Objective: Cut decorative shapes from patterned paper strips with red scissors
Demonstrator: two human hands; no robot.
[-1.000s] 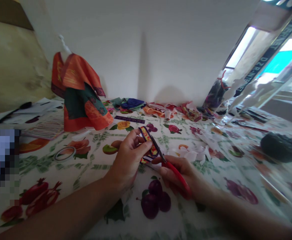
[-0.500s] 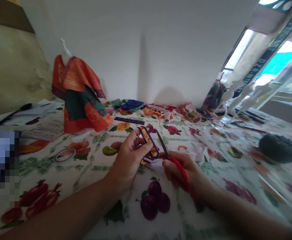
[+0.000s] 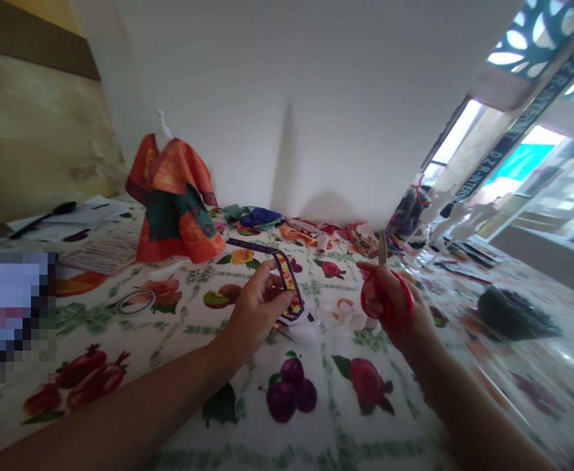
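A patterned strip (image 3: 289, 280), yellow and red with dark purple edges, is pinched between the thumb and fingers of my left hand (image 3: 258, 306). It bends near its lower end, above the flowered tablecloth (image 3: 237, 418). To the right, my right hand (image 3: 395, 302) is closed round the red-handled scissors (image 3: 408, 299), whose blades point up and look closed. The scissors are apart from the strip. Pale scraps (image 3: 348, 315) lie between the hands. A dark purple strip (image 3: 253, 246) lies behind my left hand.
A doll form in an orange and green dress (image 3: 176, 219) stands at back left. Fabric pieces (image 3: 260, 216) line the wall. A tape ring (image 3: 136, 301) and a pixelated object (image 3: 6, 304) are at left. White figures (image 3: 456, 219) and a dark bundle (image 3: 512, 314) are at right.
My right hand has moved right, away from the strip, and the scissors have turned upright. My left hand still holds the strip. The view has shifted slightly.
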